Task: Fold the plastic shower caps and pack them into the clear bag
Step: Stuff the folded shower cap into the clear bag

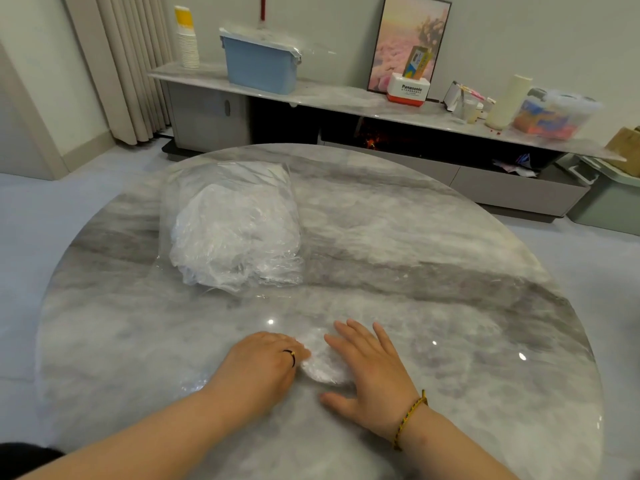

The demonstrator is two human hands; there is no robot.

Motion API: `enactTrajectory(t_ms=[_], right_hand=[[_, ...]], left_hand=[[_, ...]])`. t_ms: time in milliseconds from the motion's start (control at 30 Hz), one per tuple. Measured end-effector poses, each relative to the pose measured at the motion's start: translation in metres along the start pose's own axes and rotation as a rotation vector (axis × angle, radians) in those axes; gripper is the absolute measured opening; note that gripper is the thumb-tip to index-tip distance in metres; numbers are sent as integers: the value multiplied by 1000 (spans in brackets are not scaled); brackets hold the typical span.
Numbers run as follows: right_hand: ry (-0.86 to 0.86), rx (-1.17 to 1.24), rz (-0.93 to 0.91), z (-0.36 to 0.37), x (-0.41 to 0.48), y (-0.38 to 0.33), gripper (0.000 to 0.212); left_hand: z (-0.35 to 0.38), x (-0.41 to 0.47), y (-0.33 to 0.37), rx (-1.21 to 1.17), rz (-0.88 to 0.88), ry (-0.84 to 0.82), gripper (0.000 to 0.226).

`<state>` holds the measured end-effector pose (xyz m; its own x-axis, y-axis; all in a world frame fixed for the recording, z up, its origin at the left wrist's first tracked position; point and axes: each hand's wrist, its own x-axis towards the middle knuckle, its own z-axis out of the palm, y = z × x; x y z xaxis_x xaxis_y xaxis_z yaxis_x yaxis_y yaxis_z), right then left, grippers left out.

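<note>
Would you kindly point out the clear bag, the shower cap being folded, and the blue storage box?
clear bag (235, 230), head view, on its bulging middle, stuffed with white plastic.
shower cap (323, 368), head view, on its white crumpled middle.
blue storage box (259, 69), head view, on its front wall.

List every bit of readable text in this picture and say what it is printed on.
"Panasonic": white box with a red base on the grey marble shelf.
Fine line under that word: too small to read.
Print on the yellow-and-blue carton standing on that box: blurred.
</note>
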<state>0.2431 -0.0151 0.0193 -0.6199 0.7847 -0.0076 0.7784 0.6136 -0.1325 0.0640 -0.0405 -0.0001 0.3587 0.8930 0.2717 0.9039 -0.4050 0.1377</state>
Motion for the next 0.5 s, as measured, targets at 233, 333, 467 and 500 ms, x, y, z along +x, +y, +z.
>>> enactTrajectory(t_ms=[233,333,467,500], right_hand=[[231,201,-3,-3,4,-14,36],[157,503,193,-6,3,-9,37],[298,957,394,-25,24,-16,28],[320,1022,434,-28,36,-21,23]], left_hand=[[-37,3,12,-134,-42,4,50],[-53,2,-9,-215,-184,124,81],[-79,8,-59,-120,-372,432,40],[-83,8,-71,-125,-477,463,35]])
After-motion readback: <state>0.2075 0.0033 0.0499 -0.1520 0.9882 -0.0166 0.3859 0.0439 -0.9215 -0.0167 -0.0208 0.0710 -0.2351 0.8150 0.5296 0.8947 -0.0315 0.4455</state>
